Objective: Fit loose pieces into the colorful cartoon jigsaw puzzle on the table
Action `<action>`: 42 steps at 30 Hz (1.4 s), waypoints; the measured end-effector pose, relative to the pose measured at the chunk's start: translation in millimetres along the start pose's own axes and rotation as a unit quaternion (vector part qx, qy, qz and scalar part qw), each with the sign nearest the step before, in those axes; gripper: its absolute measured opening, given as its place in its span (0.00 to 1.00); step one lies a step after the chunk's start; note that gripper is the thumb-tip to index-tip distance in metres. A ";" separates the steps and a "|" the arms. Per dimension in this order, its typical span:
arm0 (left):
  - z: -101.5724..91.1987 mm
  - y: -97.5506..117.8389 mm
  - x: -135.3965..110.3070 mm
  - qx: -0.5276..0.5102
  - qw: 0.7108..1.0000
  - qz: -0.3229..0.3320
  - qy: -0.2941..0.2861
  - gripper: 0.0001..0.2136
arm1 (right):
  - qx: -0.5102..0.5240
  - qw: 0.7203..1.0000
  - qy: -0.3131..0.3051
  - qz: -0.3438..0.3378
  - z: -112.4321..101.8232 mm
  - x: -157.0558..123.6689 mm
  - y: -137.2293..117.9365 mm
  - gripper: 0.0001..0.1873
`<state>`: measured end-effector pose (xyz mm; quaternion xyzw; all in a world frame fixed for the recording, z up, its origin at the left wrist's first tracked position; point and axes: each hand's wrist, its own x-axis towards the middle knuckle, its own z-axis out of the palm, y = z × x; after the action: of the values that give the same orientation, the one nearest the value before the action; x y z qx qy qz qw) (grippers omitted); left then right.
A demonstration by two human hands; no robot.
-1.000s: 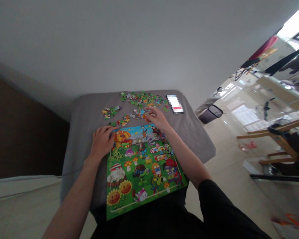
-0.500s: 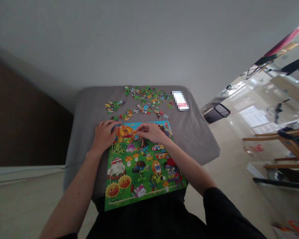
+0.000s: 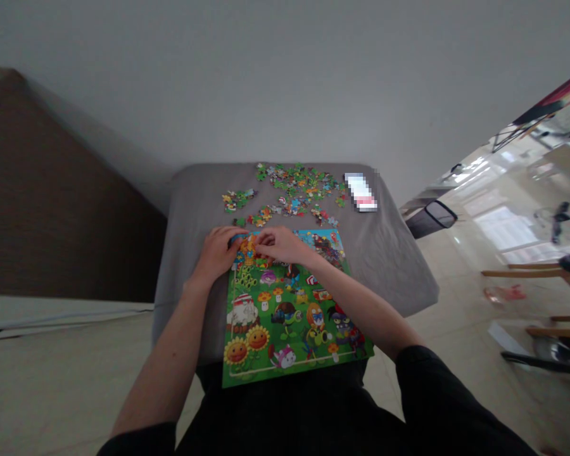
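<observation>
Left hand (image 3: pixel 216 254) and right hand (image 3: pixel 281 246) are curled, fingertips nearly touching on the far edge of the cartoon jigsaw puzzle (image 3: pixel 289 323), can't tell if they're pinching a piece; loose puzzle pieces (image 3: pixel 297 190) lie farther along the gray cloth (image 3: pixel 194 196)

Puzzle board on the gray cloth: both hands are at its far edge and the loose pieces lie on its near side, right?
No: the head view shows the loose puzzle pieces beyond the puzzle board, on its far side. The left hand and right hand are at its far edge on the gray cloth, as you said.
</observation>
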<state>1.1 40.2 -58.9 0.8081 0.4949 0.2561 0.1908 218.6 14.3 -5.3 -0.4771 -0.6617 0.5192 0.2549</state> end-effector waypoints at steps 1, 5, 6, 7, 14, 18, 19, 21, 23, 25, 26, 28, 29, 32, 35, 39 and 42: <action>-0.3 -0.4 -0.2 -0.004 1.000 0.003 0.000 0.16 | 0.001 1.000 0.001 0.006 2.3 0.4 -1.7 0.03; -0.4 -1.4 -0.9 -0.010 1.000 0.008 0.003 0.16 | 0.003 1.000 0.000 0.029 10.2 -1.2 -5.5 0.04; -0.4 -1.7 -1.0 -0.010 1.000 0.010 0.004 0.16 | 0.005 0.999 0.000 0.035 12.0 -1.4 -5.8 0.05; -0.3 -1.9 -1.1 -0.011 1.000 0.013 0.005 0.16 | 0.009 0.999 0.000 0.040 13.7 -1.2 -5.8 0.06; -1.9 -0.1 -1.8 -0.027 1.000 0.002 0.011 0.18 | 0.048 0.996 0.042 0.059 26.8 6.3 0.6 0.08; -4.6 1.6 -4.0 -0.041 0.999 -0.005 0.014 0.20 | 0.047 0.997 0.041 0.042 32.1 8.8 4.6 0.07; -5.1 1.7 -4.6 -0.038 0.999 0.001 0.006 0.20 | 0.039 0.998 0.040 0.035 32.6 8.8 4.8 0.06; -5.6 1.6 -5.5 -0.028 1.000 0.012 -0.005 0.19 | 0.013 0.999 0.040 0.024 32.5 8.2 3.8 0.05; -5.4 1.4 -5.8 -0.022 1.000 0.018 -0.006 0.18 | -0.027 0.998 0.049 0.014 30.2 6.9 1.1 0.07; -5.0 1.5 -5.4 -0.017 1.000 0.020 -0.010 0.17 | -0.078 0.994 0.073 -0.005 25.0 4.6 -1.8 0.10; -5.0 1.7 -5.1 -0.015 1.000 0.020 -0.013 0.17 | -0.104 0.990 0.089 -0.019 20.9 2.8 -2.8 0.11; -5.2 2.2 -4.1 -0.012 1.000 0.017 -0.016 0.16 | -0.148 0.981 0.112 -0.051 9.6 -2.9 -2.8 0.13; -5.5 2.4 -3.6 -0.011 1.000 0.015 -0.017 0.16 | -0.163 0.978 0.116 -0.063 2.7 -7.0 -1.5 0.13; -6.6 3.0 -2.1 -0.011 1.000 0.010 -0.021 0.16 | -0.208 0.968 0.114 -0.087 -19.8 -25.6 8.3 0.13; -7.0 3.4 -1.0 -0.010 1.000 0.002 -0.021 0.15 | -0.291 0.942 0.112 -0.124 -36.0 -50.4 24.8 0.16; -6.9 5.6 -1.0 0.002 1.000 -0.007 -0.016 0.15 | -0.393 0.907 0.056 -0.139 -38.2 -77.2 47.6 0.25; -7.7 8.8 -2.2 0.011 1.000 -0.016 -0.008 0.15 | -0.423 0.894 0.028 -0.149 -33.2 -83.1 59.4 0.26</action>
<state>1.8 34.8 -48.2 0.8041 0.5093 0.2407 0.1901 302.5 -45.1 -36.4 -0.4498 -0.8747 0.1328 0.1221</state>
